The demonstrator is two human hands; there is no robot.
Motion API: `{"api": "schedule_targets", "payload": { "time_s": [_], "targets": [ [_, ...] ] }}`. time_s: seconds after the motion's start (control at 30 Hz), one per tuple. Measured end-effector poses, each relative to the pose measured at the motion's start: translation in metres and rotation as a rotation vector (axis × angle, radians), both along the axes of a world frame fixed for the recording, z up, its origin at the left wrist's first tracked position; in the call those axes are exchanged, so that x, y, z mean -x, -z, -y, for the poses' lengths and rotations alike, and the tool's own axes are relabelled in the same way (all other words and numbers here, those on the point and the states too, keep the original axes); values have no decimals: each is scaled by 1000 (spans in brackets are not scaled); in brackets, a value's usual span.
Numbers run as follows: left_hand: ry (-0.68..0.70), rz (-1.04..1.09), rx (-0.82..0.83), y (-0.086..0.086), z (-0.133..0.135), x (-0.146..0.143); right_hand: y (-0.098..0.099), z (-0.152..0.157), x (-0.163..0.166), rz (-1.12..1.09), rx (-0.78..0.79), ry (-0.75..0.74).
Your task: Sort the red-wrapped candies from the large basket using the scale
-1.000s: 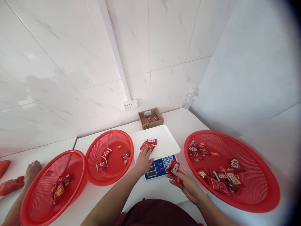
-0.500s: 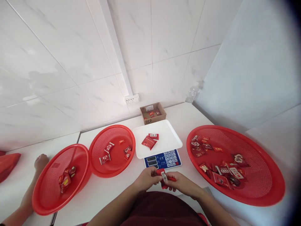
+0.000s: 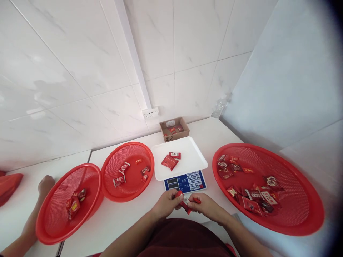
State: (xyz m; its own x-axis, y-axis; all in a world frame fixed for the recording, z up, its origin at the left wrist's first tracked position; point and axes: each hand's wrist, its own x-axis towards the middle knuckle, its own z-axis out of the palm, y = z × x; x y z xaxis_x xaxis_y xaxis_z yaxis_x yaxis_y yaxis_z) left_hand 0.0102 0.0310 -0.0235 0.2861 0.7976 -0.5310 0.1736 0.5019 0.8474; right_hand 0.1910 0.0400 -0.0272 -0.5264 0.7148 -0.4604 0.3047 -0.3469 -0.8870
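Observation:
My left hand [image 3: 167, 204] and my right hand [image 3: 206, 206] meet just in front of the blue scale [image 3: 184, 181], both pinching red candy packets [image 3: 184, 202] between their fingers. The scale's white tray [image 3: 193, 161] carries three red packets [image 3: 170, 160]. To the right lies a large red basket [image 3: 302, 214] with many red packets in it. A smaller red basket [image 3: 118, 191] left of the scale holds several packets. Further left, another red basket [image 3: 50, 223] holds a few.
Another person's hand [image 3: 45, 185] and forearm rest on the white table beside the far-left basket. A small open cardboard box [image 3: 174, 129] with red packets stands at the back wall below a wall socket [image 3: 150, 113]. A red object [image 3: 9, 184] lies at the left edge.
My left hand came back from the packets on the scale tray and joined my right hand in front of the scale. Both now hold the packets together.

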Motion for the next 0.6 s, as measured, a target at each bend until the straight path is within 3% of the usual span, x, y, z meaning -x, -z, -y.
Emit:
{"api": "schedule_targets", "payload": {
  "time_s": [0.17,0.33,0.47,0.6],
  "targets": [
    [-93,3,87,-2,-3,5,12,-20,-5,112,-82,189],
    [-60,2,94,-8,-2,10,17,-53,-5,100,-43,443],
    [-44,4,103,-5,1,11,16,-59,2,79,40,409],
    [-3,8,58,-2,2,12,13,-38,12,-4,119,380]
  ]
}}
